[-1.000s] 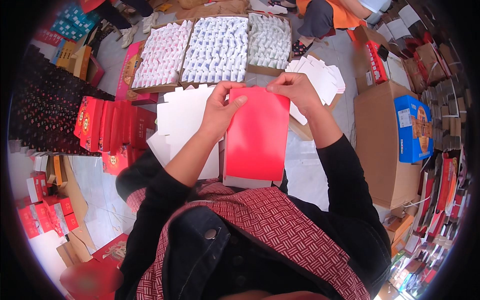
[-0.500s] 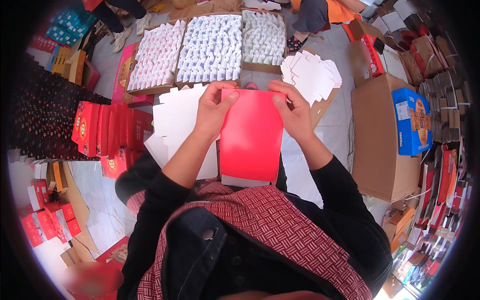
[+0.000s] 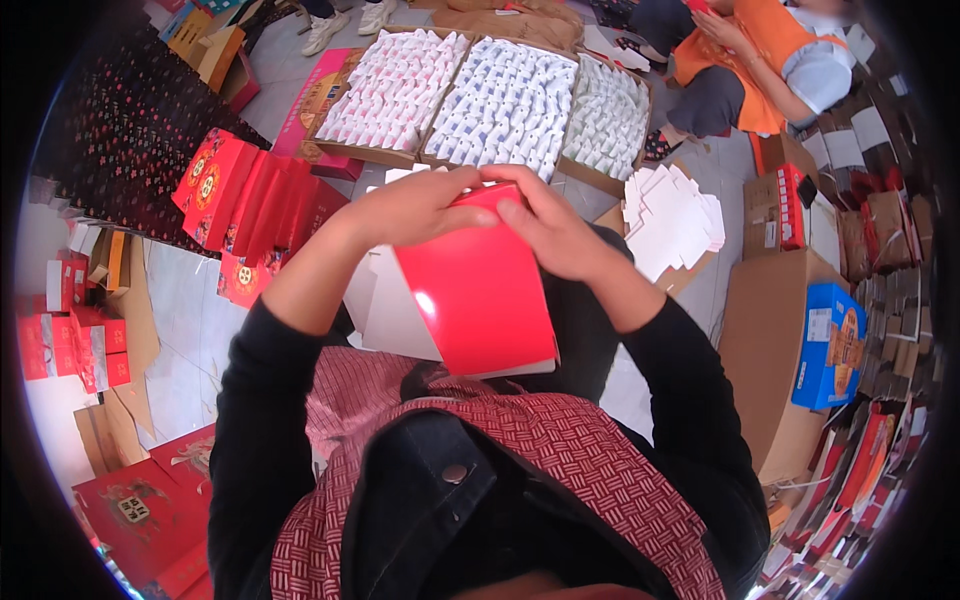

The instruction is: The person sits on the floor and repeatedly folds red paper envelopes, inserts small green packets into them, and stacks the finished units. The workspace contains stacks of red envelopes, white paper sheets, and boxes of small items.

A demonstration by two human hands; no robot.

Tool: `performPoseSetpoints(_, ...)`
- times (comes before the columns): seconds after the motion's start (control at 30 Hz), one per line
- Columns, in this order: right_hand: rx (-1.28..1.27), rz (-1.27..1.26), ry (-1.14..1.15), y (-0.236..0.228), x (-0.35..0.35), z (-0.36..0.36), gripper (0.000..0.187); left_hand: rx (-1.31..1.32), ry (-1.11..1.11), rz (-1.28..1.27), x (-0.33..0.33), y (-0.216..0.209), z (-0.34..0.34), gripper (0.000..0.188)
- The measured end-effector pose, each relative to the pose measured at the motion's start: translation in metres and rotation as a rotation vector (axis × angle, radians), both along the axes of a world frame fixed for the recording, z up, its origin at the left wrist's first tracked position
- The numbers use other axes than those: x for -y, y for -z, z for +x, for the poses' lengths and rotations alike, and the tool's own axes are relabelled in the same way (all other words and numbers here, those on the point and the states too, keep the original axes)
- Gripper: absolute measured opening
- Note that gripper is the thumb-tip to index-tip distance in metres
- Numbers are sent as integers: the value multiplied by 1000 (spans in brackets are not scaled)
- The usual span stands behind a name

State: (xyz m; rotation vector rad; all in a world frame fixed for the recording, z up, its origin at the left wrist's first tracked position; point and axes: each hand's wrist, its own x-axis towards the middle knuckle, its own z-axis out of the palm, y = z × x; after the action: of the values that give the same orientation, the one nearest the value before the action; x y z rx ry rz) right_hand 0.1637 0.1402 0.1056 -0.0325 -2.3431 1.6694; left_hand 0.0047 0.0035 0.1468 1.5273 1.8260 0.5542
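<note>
Over my lap is a glossy red cardboard piece (image 3: 480, 300), tilted, with a pale layer peeking out along its lower edge. My left hand (image 3: 430, 210) lies across its upper left corner, fingers curled over the far edge and thumb on the red face. Close beside it, my right hand (image 3: 552, 228) grips the upper right corner, its thumb on top and its fingers wrapped around the far edge. The two hands nearly meet there and hide most of that edge. Under the red piece, white die-cut card sheets (image 3: 392, 318) rest on my lap.
Ahead stand shallow cartons full of small white packets (image 3: 505, 105). White card blanks (image 3: 672, 222) are stacked at the right, near a big brown carton (image 3: 765, 350) and a blue box (image 3: 832, 345). Red boxes (image 3: 215, 188) pile up left. A person in orange (image 3: 770, 60) sits far right.
My hands have come closer together along the top of the red piece, the left sliding over its corner. The piece now slants, and the whole view has shifted.
</note>
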Motion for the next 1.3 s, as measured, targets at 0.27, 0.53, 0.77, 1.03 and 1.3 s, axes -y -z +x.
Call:
performPoseSetpoints(0.27, 546, -344, 577, 172, -163, -137, 16, 353, -799, 244, 132, 110, -80, 50)
performPoseSetpoints(0.53, 1026, 465, 733, 318, -178, -228, 27, 593, -1168, 193, 117, 137, -111, 45)
performPoseSetpoints(0.77, 1000, 471, 806, 332, -190, -234, 24, 507, -1189, 234, 113, 130, -104, 44)
performPoseSetpoints(1.03, 679, 179, 595, 216, -197, -175, 6, 603, -1232, 395, 130, 130, -99, 42)
performPoseSetpoints(1.3, 213, -110, 257, -23, -107, -66, 8, 1117, -1250, 542, 143, 147, -76, 36)
